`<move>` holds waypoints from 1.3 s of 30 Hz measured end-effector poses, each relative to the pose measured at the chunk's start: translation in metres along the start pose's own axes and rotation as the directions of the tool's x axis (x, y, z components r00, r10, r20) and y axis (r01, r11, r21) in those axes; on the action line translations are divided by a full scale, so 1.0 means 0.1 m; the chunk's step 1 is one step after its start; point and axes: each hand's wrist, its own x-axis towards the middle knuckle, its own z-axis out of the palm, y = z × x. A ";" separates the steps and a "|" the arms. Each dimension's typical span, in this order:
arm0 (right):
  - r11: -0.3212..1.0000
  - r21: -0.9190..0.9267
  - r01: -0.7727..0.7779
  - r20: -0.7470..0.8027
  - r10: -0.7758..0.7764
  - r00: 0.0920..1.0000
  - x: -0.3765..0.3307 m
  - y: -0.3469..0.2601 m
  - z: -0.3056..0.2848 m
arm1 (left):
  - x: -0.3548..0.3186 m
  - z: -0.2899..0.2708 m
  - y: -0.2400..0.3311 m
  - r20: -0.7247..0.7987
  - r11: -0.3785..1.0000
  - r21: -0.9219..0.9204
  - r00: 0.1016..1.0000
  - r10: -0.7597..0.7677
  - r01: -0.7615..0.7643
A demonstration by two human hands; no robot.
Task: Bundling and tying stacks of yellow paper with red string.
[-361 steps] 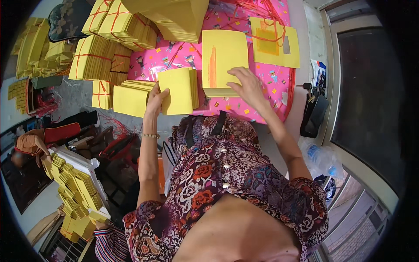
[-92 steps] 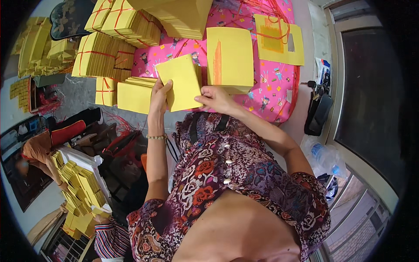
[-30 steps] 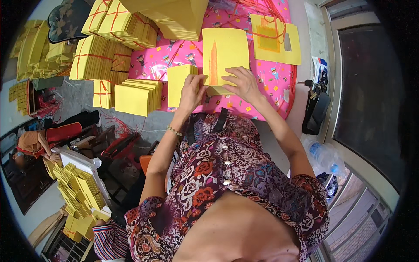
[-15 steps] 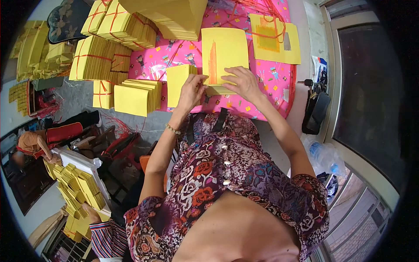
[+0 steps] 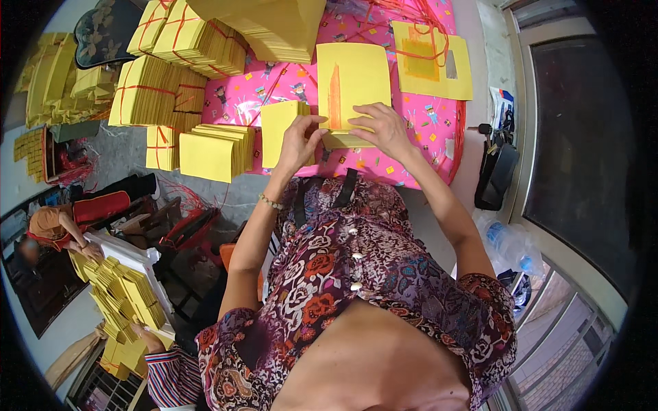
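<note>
Both forearms reaching forward, left hand (image 5: 299, 140) and right hand (image 5: 375, 127) close together — fingers curled, palms down

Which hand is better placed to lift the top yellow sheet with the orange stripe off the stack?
Probably the left hand: its fingertips already pinch the near-left corner of the yellow paper sheet with the orange stripe. The right hand lies flat on the sheet's near edge, pressing it down on the stack.

A home paper-folding workshop: tied bundles of yellow paper (image 5: 147, 92) crowd the pink-clothed desk (image 5: 439, 130), with more yellow stacks (image 5: 127, 294) heaped beside it.
</note>
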 end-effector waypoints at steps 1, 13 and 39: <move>1.000 0.000 0.000 0.000 0.000 1.000 0.00 0.00 0.00 | 0.01 0.01 0.00 -0.009 0.998 -0.054 1.000 -0.018 0.017; 1.000 0.002 -0.004 0.017 0.004 1.000 0.00 0.02 0.00 | 0.00 0.03 -0.03 -0.026 0.997 -0.076 1.000 -0.004 0.002; 0.998 -0.051 -0.039 -0.076 0.035 0.996 0.20 -0.16 -0.20 | 0.38 -0.10 0.35 0.029 0.969 0.174 0.985 0.170 -0.172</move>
